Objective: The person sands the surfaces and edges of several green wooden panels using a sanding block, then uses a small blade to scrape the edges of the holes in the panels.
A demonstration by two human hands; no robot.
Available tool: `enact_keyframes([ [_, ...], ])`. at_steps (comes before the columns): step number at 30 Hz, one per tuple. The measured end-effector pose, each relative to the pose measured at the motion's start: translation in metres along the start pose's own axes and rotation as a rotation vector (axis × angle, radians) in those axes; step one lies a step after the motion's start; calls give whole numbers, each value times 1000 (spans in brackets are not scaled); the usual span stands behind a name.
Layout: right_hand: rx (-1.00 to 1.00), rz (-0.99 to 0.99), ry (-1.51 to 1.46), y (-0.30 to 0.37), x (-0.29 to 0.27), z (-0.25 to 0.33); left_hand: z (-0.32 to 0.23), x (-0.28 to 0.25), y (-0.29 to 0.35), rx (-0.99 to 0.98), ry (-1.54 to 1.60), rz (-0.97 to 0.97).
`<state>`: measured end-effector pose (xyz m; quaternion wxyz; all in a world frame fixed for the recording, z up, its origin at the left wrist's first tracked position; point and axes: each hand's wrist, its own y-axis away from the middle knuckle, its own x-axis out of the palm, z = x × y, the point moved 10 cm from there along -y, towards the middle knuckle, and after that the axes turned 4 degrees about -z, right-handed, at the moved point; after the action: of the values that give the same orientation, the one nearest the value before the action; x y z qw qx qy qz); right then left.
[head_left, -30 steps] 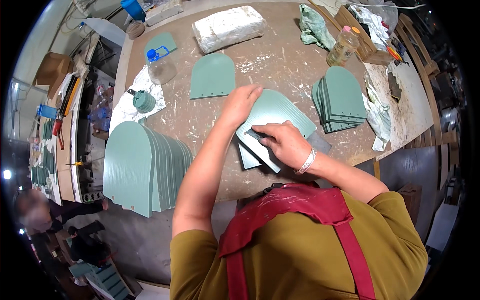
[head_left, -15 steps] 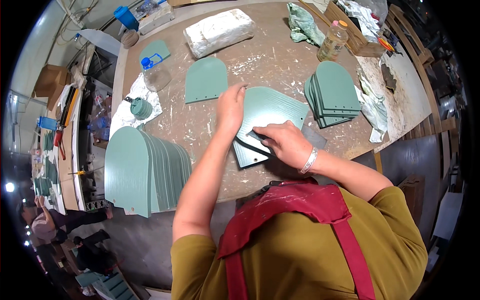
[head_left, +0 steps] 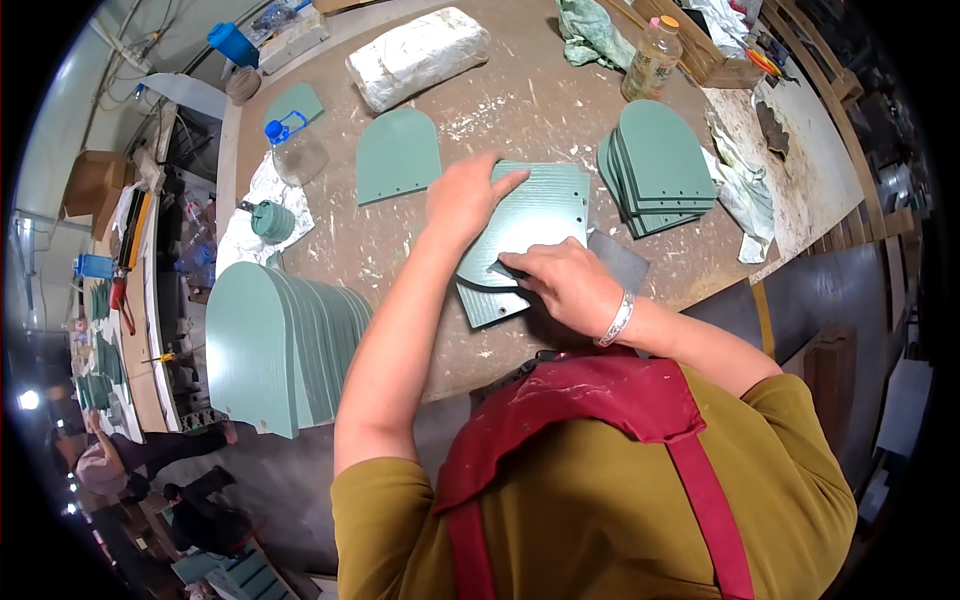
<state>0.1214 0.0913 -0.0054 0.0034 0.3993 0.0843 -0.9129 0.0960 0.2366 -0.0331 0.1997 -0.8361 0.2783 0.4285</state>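
Note:
A green arch-shaped panel [head_left: 530, 215] lies tilted on top of another green panel [head_left: 485, 308], which shows below its curved edge. My left hand [head_left: 462, 205] grips the upper panel at its far left side, thumb resting on the face. In my right hand [head_left: 572, 285], closed with the index finger stretched forward, is a small dark grey piece [head_left: 507, 270] that looks like sandpaper. It touches the panel's rounded near edge. Small holes run along the panel's straight right edge. Partly behind my right hand lies a flat grey sheet [head_left: 618, 262].
Stacked green panels stand at left [head_left: 250, 340] and lie at right [head_left: 665, 160]; a single panel [head_left: 400, 150] rests farther back. Around the worktable [head_left: 520, 110] are a white wrapped bundle [head_left: 418, 57], a clear jug [head_left: 298, 155], a bottle [head_left: 652, 65] and rags [head_left: 590, 35]. People work at far left.
The upper panel has turned counterclockwise, its holed edge now more upright. My left thumb has come down onto its face. My right hand stays at the rounded edge with the grey piece.

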Motion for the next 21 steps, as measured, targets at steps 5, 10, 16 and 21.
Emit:
enact_keyframes([
  [5,14,-47,11,9,-3,4,8,-4,4,-49,6,-85],
  [10,14,-66,-30,14,-2,-4,10,-4,8,-121,-22,-102],
  [16,-11,97,0,-2,-2,-9,-3,-2,6,141,-44,17],
  [21,-12,-13,-15,15,-3,-4,3,2,1,109,-76,-22],
])
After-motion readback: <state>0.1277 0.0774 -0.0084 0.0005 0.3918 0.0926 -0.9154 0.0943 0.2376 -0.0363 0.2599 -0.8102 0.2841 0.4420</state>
